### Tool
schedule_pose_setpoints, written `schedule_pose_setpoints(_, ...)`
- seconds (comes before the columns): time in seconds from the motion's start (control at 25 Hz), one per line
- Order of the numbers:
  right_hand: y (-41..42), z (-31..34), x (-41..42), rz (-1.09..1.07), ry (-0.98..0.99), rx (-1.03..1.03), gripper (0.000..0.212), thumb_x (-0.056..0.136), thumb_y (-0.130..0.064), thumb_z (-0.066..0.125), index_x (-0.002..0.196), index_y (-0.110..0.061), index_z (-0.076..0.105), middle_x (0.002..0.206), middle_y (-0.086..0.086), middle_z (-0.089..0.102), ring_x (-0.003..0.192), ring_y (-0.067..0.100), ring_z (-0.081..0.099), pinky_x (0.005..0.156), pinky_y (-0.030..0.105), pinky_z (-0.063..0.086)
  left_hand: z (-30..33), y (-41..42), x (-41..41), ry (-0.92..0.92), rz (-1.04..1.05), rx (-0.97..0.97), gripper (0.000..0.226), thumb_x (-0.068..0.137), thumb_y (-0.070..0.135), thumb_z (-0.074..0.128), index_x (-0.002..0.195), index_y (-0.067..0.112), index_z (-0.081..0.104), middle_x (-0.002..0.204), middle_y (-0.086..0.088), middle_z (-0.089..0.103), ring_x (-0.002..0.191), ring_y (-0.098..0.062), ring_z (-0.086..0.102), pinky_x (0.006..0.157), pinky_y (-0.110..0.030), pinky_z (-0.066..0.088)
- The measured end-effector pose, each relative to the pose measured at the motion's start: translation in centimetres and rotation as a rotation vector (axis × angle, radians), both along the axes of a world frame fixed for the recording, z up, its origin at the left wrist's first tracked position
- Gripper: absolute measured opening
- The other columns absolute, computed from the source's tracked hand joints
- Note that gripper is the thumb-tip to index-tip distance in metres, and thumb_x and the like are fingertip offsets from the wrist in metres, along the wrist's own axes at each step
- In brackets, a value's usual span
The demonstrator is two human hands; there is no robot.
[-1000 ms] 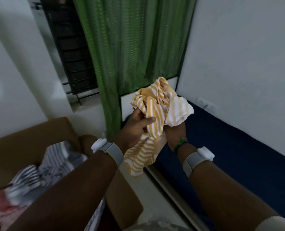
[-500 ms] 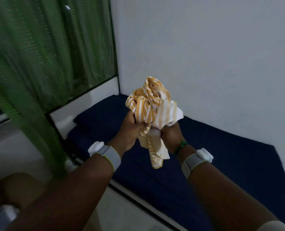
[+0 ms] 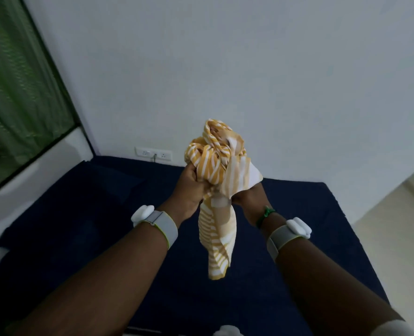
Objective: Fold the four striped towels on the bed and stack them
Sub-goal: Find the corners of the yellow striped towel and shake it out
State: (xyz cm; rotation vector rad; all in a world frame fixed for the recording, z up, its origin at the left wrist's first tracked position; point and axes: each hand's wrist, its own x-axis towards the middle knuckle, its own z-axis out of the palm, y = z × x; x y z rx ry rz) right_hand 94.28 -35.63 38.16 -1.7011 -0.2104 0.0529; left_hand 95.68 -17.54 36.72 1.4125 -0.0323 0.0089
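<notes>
A crumpled yellow and white striped towel (image 3: 215,166) is bunched up in the air above the dark blue bed (image 3: 104,214). My left hand (image 3: 191,187) grips the bundle from the left side. My right hand (image 3: 248,195) holds it from the right, partly hidden under a hanging flap. A loose end of the towel dangles down between my wrists to about the level of my forearms. No other striped towel is in view.
The bed fills the lower half of the view, its blue sheet bare. A white wall with a socket strip (image 3: 153,154) stands behind it. A green curtain (image 3: 14,98) hangs at the left. Pale floor (image 3: 400,226) shows at the right.
The view has swung right, away from the brown chair with the pile of striped cloth, onto the bed. Both hands kept their hold on the yellow towel, now over the mattress.
</notes>
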Motion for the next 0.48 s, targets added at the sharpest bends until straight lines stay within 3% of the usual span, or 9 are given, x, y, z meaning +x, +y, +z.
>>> schedule_pose_setpoints(0.04, 0.5, 0.3, 1.5, -0.054, -0.023, -0.032, 0.039, 0.087, -0.011, 0.071, 0.109, -0.043, 0.071, 0.108, 0.002, 0.074, 0.104, 0.025, 0.069, 0.09, 0.061, 0.056, 0.0, 0.5, 1.8, -0.018, -0.05, 0.013, 0.06, 0.087, -0.01, 0.066, 0.136, 0.023, 0.06, 0.125, -0.01, 0.071, 0.116, -0.03, 0.067, 0.086, -0.042, 0.059)
schedule_pose_setpoints(0.12, 1.2, 1.1, 3.6, -0.132, -0.099, -0.159, 0.016, 0.081, -0.036, 0.066, 0.095, -0.028, 0.071, 0.095, 0.012, 0.071, 0.09, 0.022, 0.065, 0.085, 0.061, 0.056, -0.1, 1.0, 4.4, -0.039, -0.11, 0.031, 0.056, 0.09, -0.008, 0.063, 0.136, 0.023, 0.059, 0.126, -0.009, 0.07, 0.116, -0.028, 0.066, 0.086, -0.039, 0.058)
schedule_pose_setpoints(0.16, 1.6, 0.9, 4.6, -0.164, -0.163, -0.268, 0.029, 0.079, -0.044, 0.06, 0.088, -0.018, 0.068, 0.088, 0.014, 0.068, 0.087, 0.025, 0.061, 0.083, 0.061, 0.055, -0.3, 1.3, 5.5, -0.039, -0.126, 0.045, 0.053, 0.093, -0.005, 0.062, 0.137, 0.024, 0.059, 0.127, -0.006, 0.07, 0.118, -0.026, 0.067, 0.09, -0.04, 0.058)
schedule_pose_setpoints(0.24, 2.3, -0.8, 6.9, -0.232, -0.269, -0.494, 0.029, 0.078, -0.043, 0.058, 0.084, -0.015, 0.063, 0.089, 0.003, 0.061, 0.097, 0.032, 0.056, 0.093, 0.056, 0.049, -1.3, 1.8, 8.3, 0.003, -0.171, 0.099, 0.045, 0.098, 0.01, 0.06, 0.137, 0.031, 0.057, 0.127, 0.001, 0.071, 0.119, -0.021, 0.067, 0.098, -0.044, 0.057)
schedule_pose_setpoints(0.28, 2.2, -2.0, 7.7, -0.282, -0.25, -0.589, 0.026, 0.078, -0.038, 0.066, 0.092, -0.016, 0.065, 0.104, 0.004, 0.059, 0.108, 0.033, 0.052, 0.1, 0.05, 0.043, -2.1, 1.9, 8.9, 0.04, -0.189, 0.131, 0.043, 0.097, 0.02, 0.063, 0.137, 0.035, 0.056, 0.126, 0.003, 0.071, 0.119, -0.019, 0.067, 0.1, -0.046, 0.056)
schedule_pose_setpoints(0.36, 2.0, -3.9, 8.3, -0.328, -0.061, -0.705, 0.044, 0.077, -0.02, 0.078, 0.118, -0.016, 0.064, 0.135, 0.011, 0.045, 0.123, 0.031, 0.043, 0.1, 0.036, 0.037, -3.9, 2.0, 9.4, 0.147, -0.223, 0.155, 0.055, 0.089, 0.036, 0.072, 0.139, 0.038, 0.052, 0.127, 0.003, 0.07, 0.118, -0.02, 0.067, 0.1, -0.051, 0.056)
schedule_pose_setpoints(0.4, 1.9, -4.7, 8.7, -0.31, -0.02, -0.786, 0.041, 0.079, -0.016, 0.077, 0.118, -0.014, 0.063, 0.133, 0.012, 0.045, 0.123, 0.031, 0.044, 0.098, 0.035, 0.039, -5.1, 1.9, 9.6, 0.215, -0.235, 0.156, 0.061, 0.084, 0.044, 0.075, 0.14, 0.037, 0.052, 0.128, 0.001, 0.07, 0.118, -0.022, 0.067, 0.1, -0.053, 0.055)
schedule_pose_setpoints(0.48, 1.8, -6.4, 9.3, -0.202, -0.054, -0.944, 0.015, 0.091, -0.02, 0.066, 0.1, -0.009, 0.064, 0.111, 0.012, 0.058, 0.11, 0.034, 0.056, 0.089, 0.036, 0.044, -6.0, 1.6, 8.6, 0.332, -0.283, 0.148, 0.045, 0.086, 0.048, 0.071, 0.127, 0.031, 0.066, 0.121, -0.004, 0.073, 0.112, -0.026, 0.07, 0.099, -0.058, 0.054)
